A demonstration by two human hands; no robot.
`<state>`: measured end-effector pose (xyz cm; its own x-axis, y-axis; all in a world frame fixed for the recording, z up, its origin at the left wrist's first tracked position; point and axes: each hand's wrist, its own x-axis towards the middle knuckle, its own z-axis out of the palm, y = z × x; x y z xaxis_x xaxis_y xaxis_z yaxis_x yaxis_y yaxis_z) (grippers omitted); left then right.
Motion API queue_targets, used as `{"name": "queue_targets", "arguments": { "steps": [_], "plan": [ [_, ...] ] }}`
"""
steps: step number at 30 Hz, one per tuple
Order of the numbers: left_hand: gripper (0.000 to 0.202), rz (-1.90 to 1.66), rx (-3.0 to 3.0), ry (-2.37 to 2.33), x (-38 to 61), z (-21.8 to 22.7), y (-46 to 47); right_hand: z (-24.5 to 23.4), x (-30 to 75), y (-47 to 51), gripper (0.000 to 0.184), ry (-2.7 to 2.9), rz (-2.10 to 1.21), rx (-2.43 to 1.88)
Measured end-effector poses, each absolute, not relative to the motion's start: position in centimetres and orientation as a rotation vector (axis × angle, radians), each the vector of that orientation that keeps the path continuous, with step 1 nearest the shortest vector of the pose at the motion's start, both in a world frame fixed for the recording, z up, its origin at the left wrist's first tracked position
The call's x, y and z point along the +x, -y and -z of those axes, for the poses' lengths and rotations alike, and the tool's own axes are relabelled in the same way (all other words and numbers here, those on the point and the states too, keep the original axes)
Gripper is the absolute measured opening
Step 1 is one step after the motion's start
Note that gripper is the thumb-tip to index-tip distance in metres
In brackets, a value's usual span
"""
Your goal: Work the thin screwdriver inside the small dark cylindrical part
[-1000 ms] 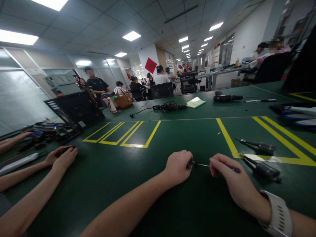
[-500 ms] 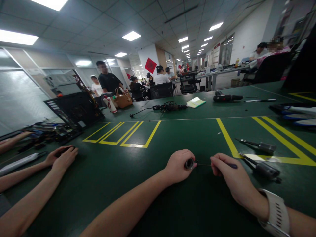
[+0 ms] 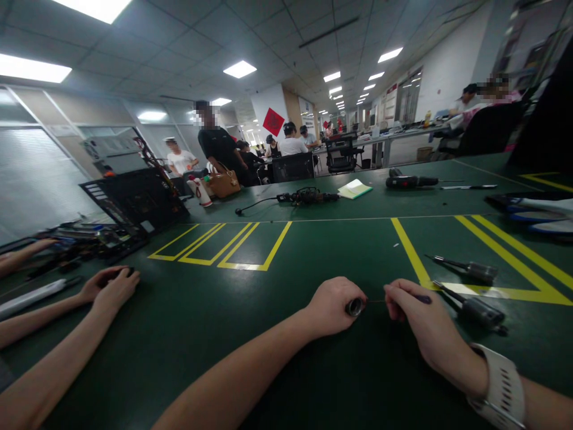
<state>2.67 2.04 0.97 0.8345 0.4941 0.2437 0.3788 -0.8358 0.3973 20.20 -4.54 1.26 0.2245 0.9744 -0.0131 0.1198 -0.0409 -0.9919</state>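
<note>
My left hand is closed around a dark hollow metal cylinder, its round open end facing me. My right hand pinches a thin screwdriver. The dark handle end sticks out past my fingers, and the slender shaft points left to the cylinder; whether its tip goes inside is hidden by my left hand. Just right of my right hand lie two dark cylindrical metal parts, a farther one and a nearer one, each with a long narrow end pointing up and left.
A co-worker's hands hold something dark at the left. Yellow tape marks the green table. Farther back are a corded dark tool, a notepad, a power screwdriver and a pen.
My left hand has moved right with the cylinder, so less of the screwdriver's shaft shows between my hands. My right hand has barely shifted. In the background a standing person moved right.
</note>
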Motion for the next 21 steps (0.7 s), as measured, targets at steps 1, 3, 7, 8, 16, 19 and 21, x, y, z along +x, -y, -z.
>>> {"name": "queue_targets", "arguments": {
  "steps": [1,3,7,8,16,19,21],
  "plan": [
    [0.013,-0.485,2.686,-0.673,2.7,-0.9,-2.0,-1.4,20.3,4.4,0.029,1.096,-0.999,-1.414],
    [0.013,-0.498,2.690,-0.702,2.8,-0.7,-2.0,-1.8,20.4,4.3,0.030,1.058,-0.991,-1.399],
    [0.013,-0.503,2.704,-0.706,2.7,-0.6,-2.0,-3.8,20.9,4.1,0.027,1.003,-0.942,-1.321],
    [0.014,-0.494,2.711,-0.705,2.7,-0.7,-1.9,-4.5,21.2,4.1,0.026,0.994,-0.920,-1.294],
    [0.016,-0.451,2.724,-0.660,2.8,-1.3,-1.8,-9.2,25.4,2.7,0.021,1.064,-0.757,-1.222],
    [0.016,-0.446,2.731,-0.643,2.9,-1.3,-1.9,-8.8,26.8,2.6,0.024,1.300,-0.755,-1.344],
    [0.016,-0.443,2.738,-0.650,2.9,-1.2,-2.0,-7.5,27.6,3.1,0.021,1.630,-0.660,-1.511]
  ]
}}
